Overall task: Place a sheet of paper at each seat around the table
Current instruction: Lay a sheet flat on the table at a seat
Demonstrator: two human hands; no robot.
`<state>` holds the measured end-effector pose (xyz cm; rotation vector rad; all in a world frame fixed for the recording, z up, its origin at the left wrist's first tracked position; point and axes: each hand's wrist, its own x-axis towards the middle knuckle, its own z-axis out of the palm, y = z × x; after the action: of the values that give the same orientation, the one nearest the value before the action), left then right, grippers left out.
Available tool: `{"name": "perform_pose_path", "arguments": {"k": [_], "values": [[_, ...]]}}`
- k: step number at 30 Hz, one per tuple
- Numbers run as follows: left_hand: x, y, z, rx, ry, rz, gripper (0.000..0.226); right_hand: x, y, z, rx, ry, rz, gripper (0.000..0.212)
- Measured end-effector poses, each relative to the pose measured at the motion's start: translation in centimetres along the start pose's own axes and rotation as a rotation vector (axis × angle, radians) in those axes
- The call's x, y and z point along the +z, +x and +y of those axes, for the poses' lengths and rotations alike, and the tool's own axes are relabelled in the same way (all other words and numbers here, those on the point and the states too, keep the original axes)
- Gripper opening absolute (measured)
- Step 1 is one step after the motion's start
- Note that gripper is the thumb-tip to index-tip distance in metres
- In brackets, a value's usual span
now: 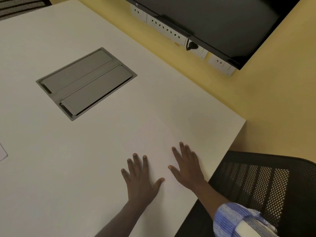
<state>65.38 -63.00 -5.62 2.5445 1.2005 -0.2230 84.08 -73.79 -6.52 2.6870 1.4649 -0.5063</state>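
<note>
A white sheet of paper [153, 134] lies flat on the white table [51, 168] near its right corner, faint against the tabletop. My left hand [142, 178] rests palm down on the sheet's near left part, fingers spread. My right hand [186, 168] lies flat on its right part, fingers apart too. Neither hand grips anything. The corner of another white sheet [2, 153] shows at the far left edge of the view.
A grey cable hatch [85, 82] is set into the table's middle. A black mesh chair [265, 185] stands at the table's right edge. A dark screen [222, 23] and a row of wall sockets [167, 29] hang on the yellow wall beyond.
</note>
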Motion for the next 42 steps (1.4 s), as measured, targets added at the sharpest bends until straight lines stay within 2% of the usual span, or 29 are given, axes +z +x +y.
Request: {"name": "perform_pose_path", "arguments": {"k": [11, 18, 23, 31, 42], "values": [[-0.1, -0.2, -0.1, -0.004, 0.021, -0.005, 0.108, -0.8, 0.2, -0.1, 0.003, 0.006, -0.009, 0.078], [-2.1, -0.8, 0.7, 0.016, -0.002, 0.044, 0.106, -5.0, -0.9, -0.1, 0.010, 0.011, 0.096, 0.080], [-5.2, -1.8, 3.6, 0.058, 0.007, 0.106, 0.105, -9.5, -3.7, 0.2, 0.090, 0.136, 0.210, 0.076], [-11.7, -7.5, 9.4, 0.143, -0.008, 0.270, 0.102, -16.8, -14.3, 1.0, 0.140, 0.184, 0.435, 0.076], [-16.1, -24.8, 12.7, 0.334, -0.022, 0.491, 0.100, -20.2, -35.0, -1.6, 0.143, 0.227, 0.686, 0.076]]}}
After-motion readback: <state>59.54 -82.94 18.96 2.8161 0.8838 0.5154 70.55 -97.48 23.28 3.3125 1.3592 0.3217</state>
